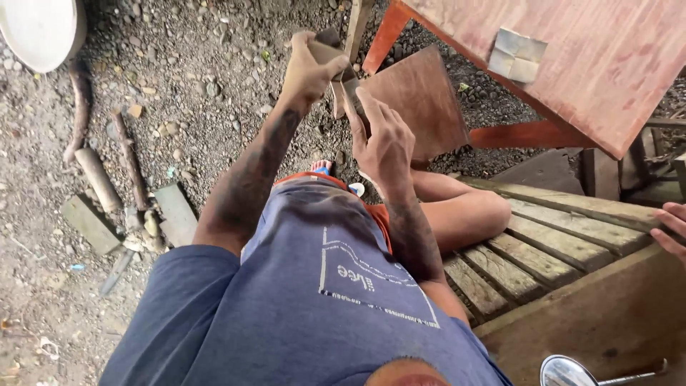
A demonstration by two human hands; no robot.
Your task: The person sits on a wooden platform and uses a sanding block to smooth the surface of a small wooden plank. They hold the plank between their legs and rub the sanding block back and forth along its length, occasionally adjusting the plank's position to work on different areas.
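- Looking down from the head camera: left hand (309, 68) clamped around a small wooden block (327, 51), thumb over its top edge, fingers curled shut beneath, probably to keep it steady.
- Right hand (386, 139) pressed against a reddish-brown wooden panel (421, 100), fingers bent over its near edge, bracing it upright above the gravel ground (186, 78).
- Block touching the panel's upper left corner, just above the right fingertips (362, 96).
- Slatted bench (543, 243) beneath; another person's fingers (672, 225) at far right.
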